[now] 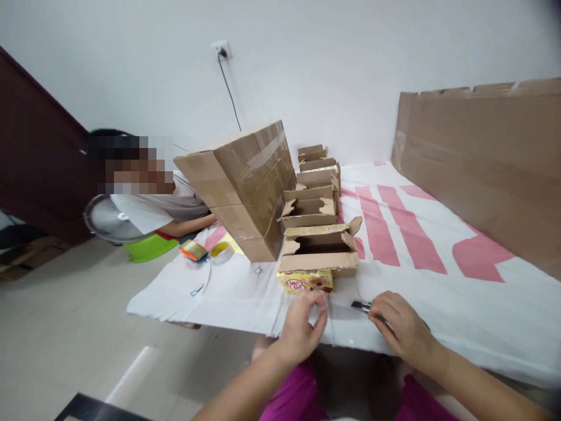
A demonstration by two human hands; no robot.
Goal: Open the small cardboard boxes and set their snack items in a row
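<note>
My right hand point(401, 324) is wrapped round a utility knife point(361, 306), its dark tip pointing left above the white cloth; green shows beyond the hand. My left hand point(303, 324) is at the near edge of the table, fingers curved and parted from the thumb, with nothing visible in it. Just beyond its fingertips sits a small yellow printed box point(302, 282); I cannot tell whether they touch it. An open-topped cardboard box point(319, 261) stands directly behind and partly over the yellow box.
More open cardboard boxes point(309, 220) line up toward the wall. Left of them stands a stack of closed cartons point(258, 181). A tape roll point(221, 252) and an orange packet point(193, 251) lie left, near a seated person point(153, 204). A large cardboard panel point(482, 169) stands right.
</note>
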